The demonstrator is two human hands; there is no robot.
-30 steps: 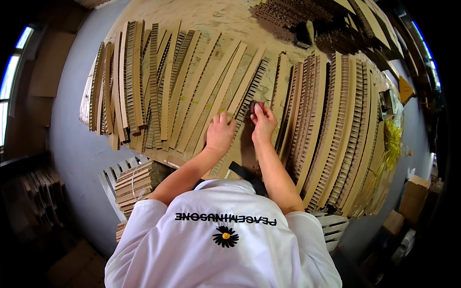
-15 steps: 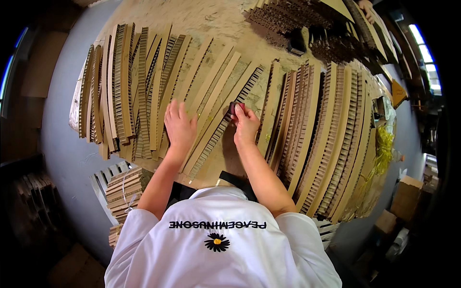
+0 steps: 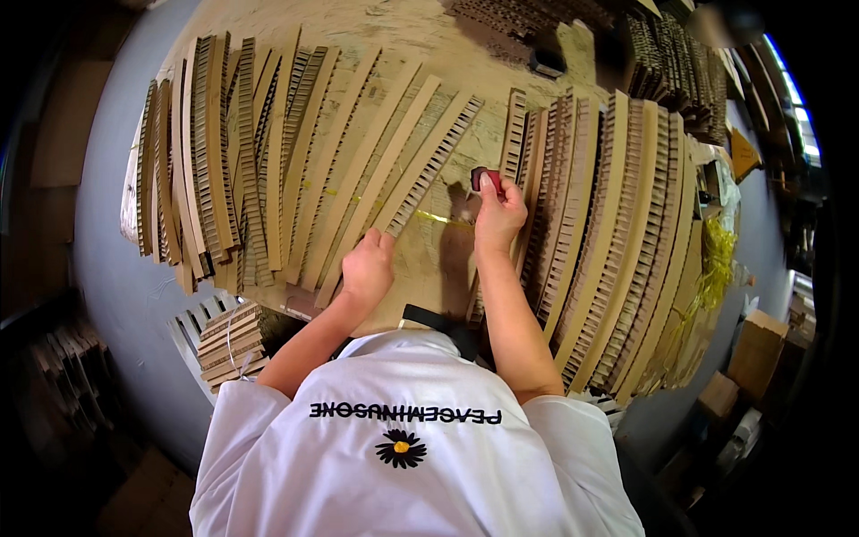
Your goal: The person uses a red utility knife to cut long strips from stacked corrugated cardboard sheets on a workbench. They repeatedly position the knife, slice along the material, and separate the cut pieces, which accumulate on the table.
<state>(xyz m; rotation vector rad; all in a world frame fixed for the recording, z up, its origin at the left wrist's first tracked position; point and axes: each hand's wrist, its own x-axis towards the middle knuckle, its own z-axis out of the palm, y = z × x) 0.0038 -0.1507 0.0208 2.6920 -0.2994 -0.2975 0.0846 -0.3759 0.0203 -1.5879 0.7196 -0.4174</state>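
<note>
My left hand (image 3: pixel 369 270) is closed on the near end of a honeycomb cardboard strip (image 3: pixel 435 161), which slants away to the right with its open cells facing up. In my right hand (image 3: pixel 499 217) is a small dark red, block-like object (image 3: pixel 485 181), pinched between thumb and fingers; its exact kind does not show. That hand hovers beside another honeycomb strip (image 3: pixel 513 134) at the left edge of the right-hand row. A yellow strap (image 3: pixel 431 217) lies on the table between my hands.
Many more cardboard strips (image 3: pixel 215 152) lie fanned out on the left, and a dense row (image 3: pixel 617 242) fills the right. Yellow twine (image 3: pixel 718 259) hangs at the right edge. Stacked dark honeycomb pieces (image 3: pixel 671 72) stand at the far right. A tied bundle (image 3: pixel 231 345) sits at lower left.
My left hand has gone from spread fingers above the strips to a grip on one strip's near end. My right hand has moved right with the red object. The view has shifted slightly.
</note>
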